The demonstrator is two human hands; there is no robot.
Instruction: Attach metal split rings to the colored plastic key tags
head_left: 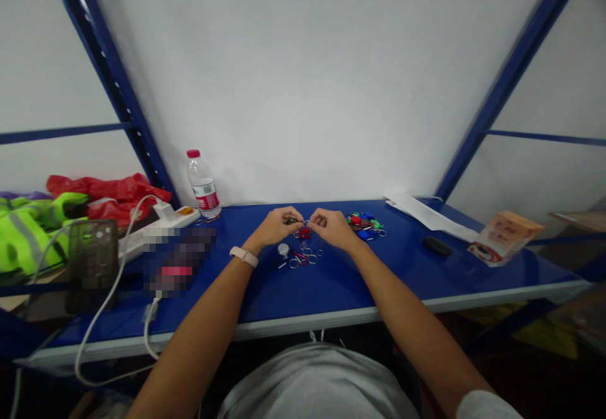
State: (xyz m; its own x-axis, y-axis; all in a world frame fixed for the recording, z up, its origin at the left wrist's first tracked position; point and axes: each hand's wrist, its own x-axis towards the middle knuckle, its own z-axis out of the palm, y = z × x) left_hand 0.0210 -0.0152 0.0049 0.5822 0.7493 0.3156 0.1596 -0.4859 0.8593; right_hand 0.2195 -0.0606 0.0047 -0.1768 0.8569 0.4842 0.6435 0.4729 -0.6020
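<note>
Above the blue tabletop, my left hand (279, 224) and my right hand (331, 226) meet fingertip to fingertip. Both are closed in a pinch on a small metal piece (307, 222), too small to make out fully. A red piece (303, 233) shows just below the fingertips. Nearer to me lie several loose metal key rings (294, 262), a round silver piece (283, 250) and a red clip (301, 259). Right of my right hand is a pile of red, blue and green key fobs (365, 226) with rings.
A water bottle (204, 188) stands at the back left, beside a white power strip (137, 242) with cables. On the right are white papers (426, 216), a black oval case (436, 246) and an orange-white box (504, 239). Blue shelf posts (118, 84) rise at both sides.
</note>
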